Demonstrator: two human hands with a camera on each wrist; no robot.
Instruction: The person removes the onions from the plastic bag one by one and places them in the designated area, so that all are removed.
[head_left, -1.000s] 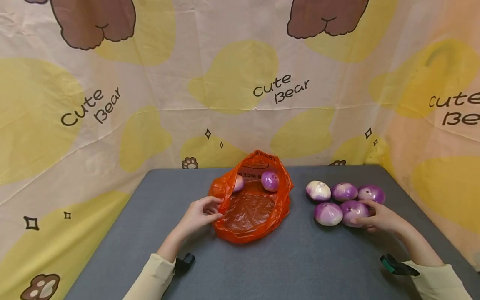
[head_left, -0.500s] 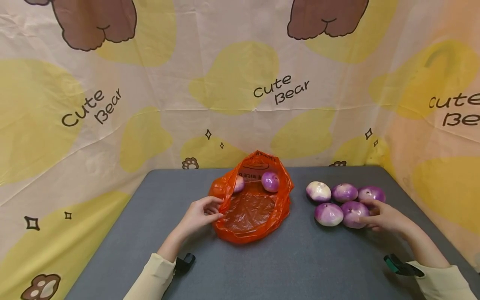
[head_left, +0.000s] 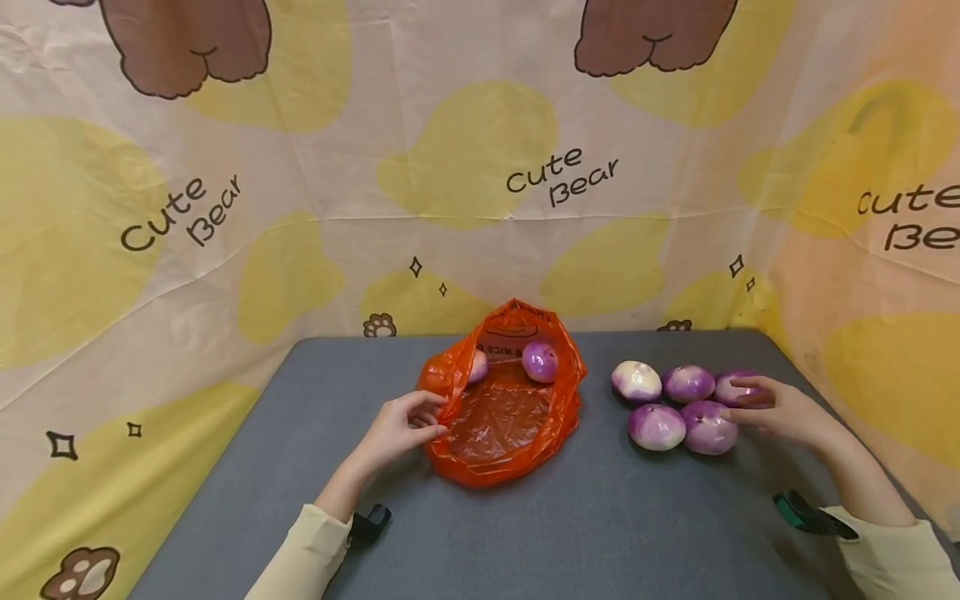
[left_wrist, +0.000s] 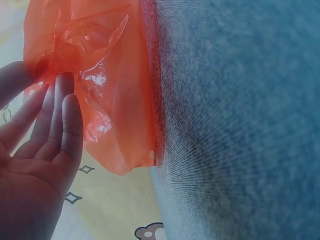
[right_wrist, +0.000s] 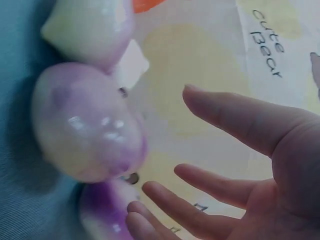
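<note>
An orange-red plastic bag (head_left: 506, 475) lies with its mouth facing me. Inside it are two purple onions, one plainly visible (head_left: 540, 362) and one partly hidden by the bag's left side. At the bag's left rim, my left hand (head_left: 401, 429) pinches the plastic between thumb and fingers. Several purple-and-white onions sit in two rows to the right. My right hand (head_left: 787, 414) hovers beside the right end of these rows, fingers spread and holding nothing. It partly covers the back right onion (head_left: 729, 383) and is close to the front right onion (head_left: 711, 429).
Grey cloth covers the table (head_left: 570, 525). A printed curtain (head_left: 465, 167) hangs behind it and along both sides. Further onions are the white-topped one (head_left: 637, 381), the back middle one (head_left: 688, 383) and the front left one (head_left: 656, 427).
My right hand has come off the front right onion and shifted slightly right and back, its fingers now clear of it. My left hand and the bag have stayed put.
</note>
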